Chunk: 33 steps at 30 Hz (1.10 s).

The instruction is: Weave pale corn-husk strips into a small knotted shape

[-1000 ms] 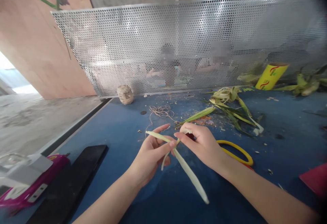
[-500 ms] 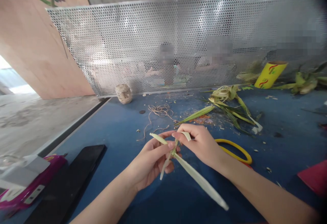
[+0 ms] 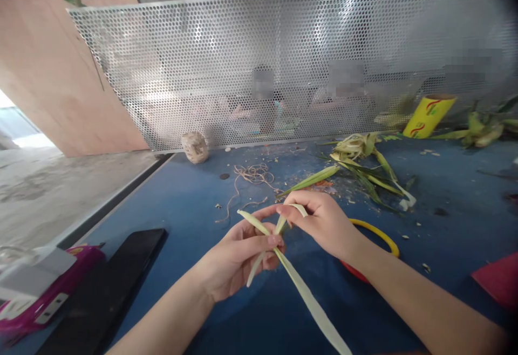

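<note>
Over the blue counter (image 3: 194,214), the left hand (image 3: 238,255) pinches pale leaf strips (image 3: 307,294) at their crossing, thumb against fingers. The right hand (image 3: 321,220) grips the upper strip (image 3: 300,209), its fingers closed on it. Beyond them, tangled string (image 3: 256,175) lies near a green leaf (image 3: 313,178).

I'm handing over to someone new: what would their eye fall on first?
The pale strips crossing in the left hand likely come first, at front centre, the right hand pinching one of them. Next is the bright yellow tube at the rear right of the blue table, before the perforated panel.
</note>
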Tool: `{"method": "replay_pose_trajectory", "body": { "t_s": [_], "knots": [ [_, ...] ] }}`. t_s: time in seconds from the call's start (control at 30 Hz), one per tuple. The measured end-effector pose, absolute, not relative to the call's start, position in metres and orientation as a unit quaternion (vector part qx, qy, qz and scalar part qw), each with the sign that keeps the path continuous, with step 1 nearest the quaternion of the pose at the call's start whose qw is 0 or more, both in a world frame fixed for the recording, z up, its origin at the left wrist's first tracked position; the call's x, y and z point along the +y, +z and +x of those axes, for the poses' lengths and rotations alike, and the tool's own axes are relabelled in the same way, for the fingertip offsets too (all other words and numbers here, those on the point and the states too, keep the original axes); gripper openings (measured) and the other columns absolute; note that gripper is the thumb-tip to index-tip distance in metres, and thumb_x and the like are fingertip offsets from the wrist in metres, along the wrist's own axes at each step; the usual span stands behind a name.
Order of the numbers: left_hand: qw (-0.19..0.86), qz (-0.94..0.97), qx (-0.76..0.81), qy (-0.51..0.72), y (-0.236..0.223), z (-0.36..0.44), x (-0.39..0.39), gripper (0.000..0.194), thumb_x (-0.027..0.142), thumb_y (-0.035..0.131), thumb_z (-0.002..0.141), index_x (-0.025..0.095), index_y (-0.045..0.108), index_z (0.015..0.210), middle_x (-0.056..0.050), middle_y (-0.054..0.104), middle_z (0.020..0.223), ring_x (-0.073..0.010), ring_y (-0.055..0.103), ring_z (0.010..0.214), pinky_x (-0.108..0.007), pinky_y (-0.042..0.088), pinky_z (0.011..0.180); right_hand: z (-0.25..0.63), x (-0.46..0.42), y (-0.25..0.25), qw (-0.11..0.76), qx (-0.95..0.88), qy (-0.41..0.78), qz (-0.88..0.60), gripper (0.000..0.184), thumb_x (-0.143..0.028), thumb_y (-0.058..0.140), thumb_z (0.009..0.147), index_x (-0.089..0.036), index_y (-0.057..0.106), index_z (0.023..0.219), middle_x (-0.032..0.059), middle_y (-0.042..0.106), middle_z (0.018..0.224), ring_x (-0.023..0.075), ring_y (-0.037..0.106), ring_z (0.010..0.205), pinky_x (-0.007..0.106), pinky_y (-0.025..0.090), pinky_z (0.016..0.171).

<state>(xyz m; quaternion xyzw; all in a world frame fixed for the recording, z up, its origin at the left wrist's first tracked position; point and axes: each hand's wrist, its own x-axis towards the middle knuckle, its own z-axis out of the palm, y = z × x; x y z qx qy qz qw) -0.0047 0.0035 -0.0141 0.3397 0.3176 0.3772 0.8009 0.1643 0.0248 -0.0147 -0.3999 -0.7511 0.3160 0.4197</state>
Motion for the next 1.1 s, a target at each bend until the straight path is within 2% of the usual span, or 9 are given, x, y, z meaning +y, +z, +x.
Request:
{"method": "replay_pose_trajectory", "body": {
  "t_s": [0.1,0.23,0.33,0.47,0.67,0.93,1.1],
  "knots": [
    [0.794,0.337,0.325,0.388,-0.0136,-0.0047,0.0034,0.049,0.012,0.073,0.068,0.017,0.057,0.114,-0.002,0.063,0.068,-0.0094,0.057,0.06,-0.018,0.044,0.052,0.165,0.0255,-0.0146,0.43,-0.74,0.337,-0.392,0.034,-0.037,0.05,0.085,-0.019,0.044,0.057,-0.0047,0.036,0.053,0.0089,0.033,0.051,0.022,0.028,0.048],
    [0.791,0.322,0.328,0.404,-0.0145,-0.0044,0.0033,0.035,0.028,0.067,0.076,0.016,0.06,0.108,-0.006,0.064,0.077,-0.0125,0.06,0.067,-0.021,0.046,0.054,0.1648,0.0276,-0.0168,0.431,-0.723,0.385,-0.379,0.034,-0.039,0.05,0.085,-0.019,0.044,0.059,-0.0053,0.035,0.053,0.0085,0.032,0.049,0.022,0.027,0.046],
    [0.795,0.33,0.318,0.397,-0.0159,-0.005,0.0032,0.035,0.036,0.066,0.076,0.015,0.062,0.104,-0.007,0.063,0.08,-0.0136,0.06,0.068,-0.021,0.045,0.053,0.1642,0.0288,-0.0179,0.421,-0.72,0.402,-0.378,0.033,-0.038,0.051,0.085,-0.018,0.044,0.059,-0.0053,0.036,0.054,0.008,0.032,0.049,0.022,0.026,0.046],
    [0.781,0.35,0.332,0.396,-0.0162,-0.005,0.0018,0.04,0.029,0.071,0.072,0.017,0.06,0.108,-0.004,0.063,0.076,-0.0132,0.059,0.068,-0.022,0.045,0.056,0.1632,0.028,-0.0175,0.405,-0.722,0.416,-0.376,0.032,-0.036,0.051,0.085,-0.018,0.044,0.06,-0.0052,0.037,0.054,0.0075,0.033,0.05,0.021,0.027,0.046],
    [0.746,0.387,0.354,0.41,-0.0142,-0.0012,0.0022,0.046,0.022,0.071,0.072,0.014,0.056,0.115,-0.001,0.061,0.066,-0.0095,0.053,0.059,-0.021,0.041,0.055,0.1635,0.0269,-0.0183,0.409,-0.72,0.428,-0.362,0.034,-0.037,0.051,0.086,-0.018,0.043,0.059,-0.0058,0.037,0.053,0.0069,0.034,0.048,0.02,0.027,0.045],
    [0.655,0.465,0.335,0.493,-0.013,0.0009,-0.001,0.042,0.031,0.063,0.078,0.017,0.054,0.117,-0.003,0.064,0.075,-0.0119,0.053,0.068,-0.023,0.041,0.061,0.1652,0.0321,-0.0205,0.446,-0.687,0.468,-0.333,0.031,-0.037,0.05,0.088,-0.018,0.047,0.064,-0.0064,0.04,0.053,0.0065,0.035,0.046,0.02,0.029,0.045],
    [0.634,0.501,0.339,0.481,-0.0172,-0.0024,0.0023,0.039,0.031,0.065,0.077,0.018,0.056,0.112,-0.001,0.062,0.073,-0.0102,0.052,0.064,-0.023,0.042,0.062,0.1646,0.0288,-0.0186,0.438,-0.694,0.475,-0.319,0.029,-0.034,0.051,0.087,-0.017,0.049,0.064,-0.0062,0.04,0.052,0.0063,0.036,0.046,0.02,0.029,0.044]
  ]
}}
